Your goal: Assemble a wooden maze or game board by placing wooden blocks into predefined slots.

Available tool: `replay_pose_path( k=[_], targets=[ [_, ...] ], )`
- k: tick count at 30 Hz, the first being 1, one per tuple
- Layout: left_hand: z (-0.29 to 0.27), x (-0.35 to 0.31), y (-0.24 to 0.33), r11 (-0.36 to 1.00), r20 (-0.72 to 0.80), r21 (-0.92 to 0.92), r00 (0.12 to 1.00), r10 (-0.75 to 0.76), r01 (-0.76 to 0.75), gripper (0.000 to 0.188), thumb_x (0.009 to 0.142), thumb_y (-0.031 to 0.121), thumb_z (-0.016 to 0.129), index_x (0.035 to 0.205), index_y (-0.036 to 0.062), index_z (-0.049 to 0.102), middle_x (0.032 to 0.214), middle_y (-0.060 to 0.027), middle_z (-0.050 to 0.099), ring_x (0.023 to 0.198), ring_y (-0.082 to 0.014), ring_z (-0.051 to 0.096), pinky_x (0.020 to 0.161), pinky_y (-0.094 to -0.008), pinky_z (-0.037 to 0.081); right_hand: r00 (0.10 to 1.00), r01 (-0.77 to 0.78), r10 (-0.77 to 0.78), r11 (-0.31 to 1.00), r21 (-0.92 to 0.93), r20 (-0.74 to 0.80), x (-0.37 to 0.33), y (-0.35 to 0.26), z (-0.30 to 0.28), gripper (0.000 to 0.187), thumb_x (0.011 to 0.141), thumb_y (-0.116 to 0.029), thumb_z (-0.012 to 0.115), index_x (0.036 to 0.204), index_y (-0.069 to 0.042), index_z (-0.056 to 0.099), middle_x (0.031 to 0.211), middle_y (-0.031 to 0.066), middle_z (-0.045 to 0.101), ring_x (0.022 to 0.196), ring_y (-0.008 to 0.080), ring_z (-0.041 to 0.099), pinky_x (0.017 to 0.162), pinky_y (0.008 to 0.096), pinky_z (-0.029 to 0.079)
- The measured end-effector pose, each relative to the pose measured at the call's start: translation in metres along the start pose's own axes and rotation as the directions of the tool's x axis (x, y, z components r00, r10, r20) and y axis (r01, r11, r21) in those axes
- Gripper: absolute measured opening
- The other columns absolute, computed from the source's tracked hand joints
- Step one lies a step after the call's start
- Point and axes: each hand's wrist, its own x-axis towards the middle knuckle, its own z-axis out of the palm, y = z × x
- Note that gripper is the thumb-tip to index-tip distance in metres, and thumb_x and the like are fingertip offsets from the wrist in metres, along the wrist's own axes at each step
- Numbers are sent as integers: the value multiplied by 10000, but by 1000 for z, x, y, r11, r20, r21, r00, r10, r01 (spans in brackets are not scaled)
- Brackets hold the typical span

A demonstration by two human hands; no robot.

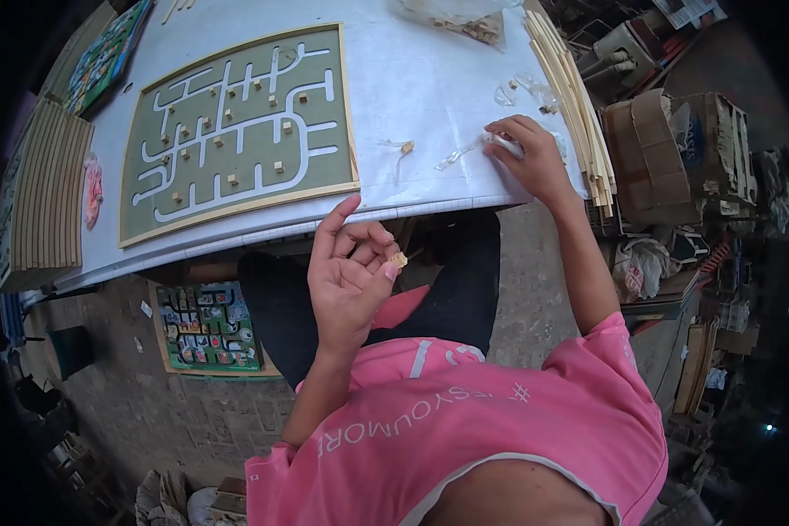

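My left hand (346,280) is palm up just off the table's front edge. Its thumb and curled fingers pinch a small wooden block (399,260), while the index finger points out toward the board. Over the right part of the table, my right hand (530,156) has its fingers closed on a crumpled piece of clear plastic wrap (505,145). A framed grey-green maze board (203,180) with white grooves lies left of centre. Several small wooden cubes (232,180) stand on it. Between the board and my right hand, another wooden cube (407,147) lies beside a plastic scrap.
Long wooden strips (579,123) line the table's right edge, with plastic scraps (535,88) beside them. A clear bag of wooden pieces (478,26) lies at the back. Stacked boards (53,188) stand at left. A colourful maze board (206,324) sits below the table; a cardboard box (666,158) stands right.
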Motion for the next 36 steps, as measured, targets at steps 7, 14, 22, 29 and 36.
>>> replay_pose_path(
  k=[7, 14, 22, 29, 36],
  targets=[
    [-1, 3, 1, 1000, 3, -15, 1000, 8, -8, 729, 764, -104, 613, 1408, -40, 277, 1038, -118, 510, 949, -149, 553, 871, -268, 486, 996, -89, 91, 993, 73, -24, 0, 0, 2, 333, 766, -11, 734, 1087, -49, 654, 946, 116, 657, 835, 200, 637, 767, 303, 512],
    [-4, 1, -1, 1000, -11, -24, 1000, -8, 8, 721, 766, -102, 602, 1405, -46, 272, 1043, -124, 507, 927, -151, 549, 852, -266, 485, 998, -61, 61, 998, 11, 0, 4, 0, 1, 280, 769, -15, 725, 1039, -35, 656, 935, 121, 657, 861, 239, 642, 787, 316, 507],
    [-6, 5, 1, 1000, -27, -24, 1000, -7, 6, 715, 768, -106, 602, 1401, -46, 275, 1048, -123, 505, 943, -152, 549, 873, -270, 483, 992, -9, 15, 999, -50, 125, 6, 0, -4, 179, 796, -100, 705, 968, -80, 662, 1071, 99, 617, 980, 264, 593, 822, 350, 488],
    [3, 11, 10, 999, -15, -30, 1000, 28, -28, 711, 777, -149, 580, 1406, -33, 270, 1079, -127, 503, 973, -153, 559, 888, -288, 491, 1000, -14, 17, 956, 291, -9, -14, -63, -15, 299, 819, -233, 714, 1068, -76, 658, 1360, 152, 469, 1265, 307, 410, 1054, 423, 310],
    [26, 10, 13, 992, 40, -118, 998, 48, -43, 737, 785, -145, 596, 1419, -25, 241, 1103, -143, 499, 967, -166, 566, 880, -299, 494, 977, 47, 162, 454, 890, -135, -67, -163, 9, 553, 886, -508, 573, 1199, -52, 588, 1450, 294, 323, 1351, 356, 308, 1059, 415, 279]
  ],
)
